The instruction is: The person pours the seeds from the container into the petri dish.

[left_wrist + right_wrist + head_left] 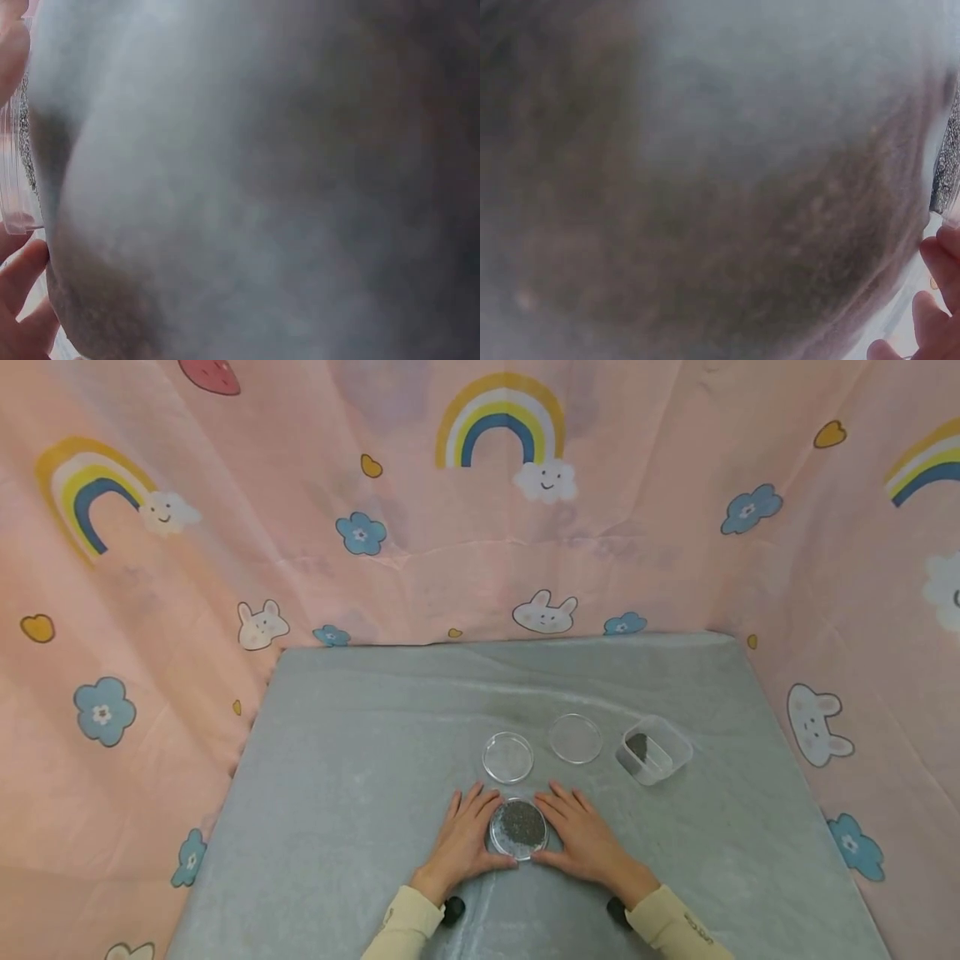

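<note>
Around the dish (519,829), left hand (467,837) opposite right hand (587,841)

Dish (11,184), cut by L edge of L-wrist view, R edge of R-wrist view, both mostly blurred; grains (523,821) too small to ID; sleeves (407,925) cut off, head-view btm.

Left hand (467,843) and right hand (588,843): bare. Left sleeve (408,925): pale cream-yellow, full-length. Right sleeve (670,922): same colour, with a short row of small marks (697,928) near its end, probably buttons. Left black fitting (453,911): rounded. Right black fitting (617,910): similar, partly covered by the sleeve.
</note>
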Available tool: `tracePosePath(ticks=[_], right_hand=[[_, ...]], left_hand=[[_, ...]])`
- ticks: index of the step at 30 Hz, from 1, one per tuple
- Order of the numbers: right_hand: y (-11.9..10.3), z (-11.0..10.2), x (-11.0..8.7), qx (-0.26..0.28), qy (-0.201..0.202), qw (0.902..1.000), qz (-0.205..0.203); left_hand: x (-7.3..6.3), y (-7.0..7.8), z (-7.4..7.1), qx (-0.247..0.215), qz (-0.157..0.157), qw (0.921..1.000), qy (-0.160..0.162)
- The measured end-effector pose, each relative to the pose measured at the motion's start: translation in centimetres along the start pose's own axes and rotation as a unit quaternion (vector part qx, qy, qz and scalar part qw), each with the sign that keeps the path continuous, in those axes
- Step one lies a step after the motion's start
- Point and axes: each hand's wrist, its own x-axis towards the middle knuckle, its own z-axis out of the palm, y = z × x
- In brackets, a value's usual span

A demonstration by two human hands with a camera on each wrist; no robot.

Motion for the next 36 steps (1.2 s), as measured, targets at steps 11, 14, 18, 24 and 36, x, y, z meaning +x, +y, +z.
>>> tracePosePath(ticks=[11,14,18,24,36], right_hand=[[0.3,-0.7,-0.4,0.024,0.063,0.9965,0.050],[1.7,-1.7,-0.7,0.020,0.155,0.9856,0.065],[4.7,-4.0,-1.2,-0.016,0.261,0.9612,0.087],[7.4,-7.0,-2.1,-0.058,0.292,0.9462,0.127],[7.0,-7.0,-3.5,-0.063,0.305,0.9387,0.147]], left_hand=[[0.1,0.2,-0.1,-0.029,-0.002,0.9980,0.056],[0.7,0.1,-0.4,-0.055,0.004,0.9862,0.156],[2.3,-0.7,-1.2,-0.040,0.001,0.9683,0.246],[4.3,-2.2,-2.3,0.005,-0.046,0.9802,0.192],[6.2,-2.2,-2.1,0.003,-0.070,0.9914,0.110]])
